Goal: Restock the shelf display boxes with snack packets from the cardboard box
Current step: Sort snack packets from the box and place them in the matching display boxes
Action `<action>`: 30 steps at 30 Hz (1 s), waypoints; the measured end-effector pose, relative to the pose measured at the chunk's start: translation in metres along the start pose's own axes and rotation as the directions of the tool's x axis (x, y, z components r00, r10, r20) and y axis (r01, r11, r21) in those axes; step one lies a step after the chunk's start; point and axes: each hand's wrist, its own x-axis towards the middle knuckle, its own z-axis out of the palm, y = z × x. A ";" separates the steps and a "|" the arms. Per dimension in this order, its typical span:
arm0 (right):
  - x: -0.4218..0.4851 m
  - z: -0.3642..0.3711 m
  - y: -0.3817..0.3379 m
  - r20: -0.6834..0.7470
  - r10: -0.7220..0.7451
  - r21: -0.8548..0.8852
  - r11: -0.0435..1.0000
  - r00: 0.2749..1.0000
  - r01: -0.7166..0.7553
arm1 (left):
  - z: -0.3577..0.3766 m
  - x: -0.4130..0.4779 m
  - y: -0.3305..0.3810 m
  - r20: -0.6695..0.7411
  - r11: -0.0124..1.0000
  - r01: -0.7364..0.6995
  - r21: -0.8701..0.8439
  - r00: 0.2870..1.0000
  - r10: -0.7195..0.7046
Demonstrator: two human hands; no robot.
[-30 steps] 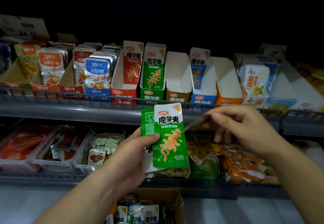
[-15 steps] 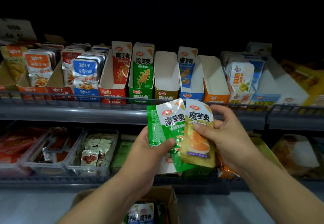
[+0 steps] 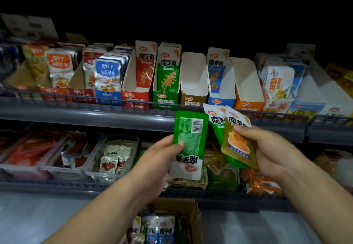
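On the upper shelf (image 3: pixel 76 112) we see fish packets (image 3: pixel 108 75) at the left. Then comes a row of display boxes: a red box (image 3: pixel 136 98) with one packet upright, a green box (image 3: pixel 165 101) with packets, a brown box (image 3: pixel 193 83) showing its white inside, a blue box (image 3: pixel 221 101) with one packet, and an orange box (image 3: pixel 247 104), white inside too.

Lower, the left hand (image 3: pixel 162 157) pinches a green packet (image 3: pixel 189 134), thumb on its face. The packet's back is toward us, barcode at the top and print upside down. Just right of it and apart, the right hand (image 3: pixel 267 148) grips two packets fanned together: a second green one (image 3: pixel 215 124) and, in front, an olive packet (image 3: pixel 236 146) under the thumb. Both rise before the shelf rail, below the brown and blue boxes.

Between the forearms the cardboard box (image 3: pixel 195 212) sits open with packets standing in it. The lower shelf's trays (image 3: pixel 91 169) are dim; their contents may be sauce sachets.
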 end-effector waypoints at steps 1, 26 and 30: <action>-0.001 0.004 0.002 0.027 0.036 0.014 0.999 0.999 -0.037 | -0.001 -0.003 0.002 0.006 0.998 -0.005 0.058 1.000 0.005; 0.003 0.027 0.021 0.151 0.277 0.002 0.960 0.949 -0.280 | -0.036 -0.006 -0.007 0.139 0.662 -0.395 0.637 0.903 0.406; 0.008 0.026 0.027 0.094 0.271 -0.082 0.961 0.958 -0.264 | -0.036 -0.012 -0.004 0.165 0.747 -0.375 0.549 0.925 0.344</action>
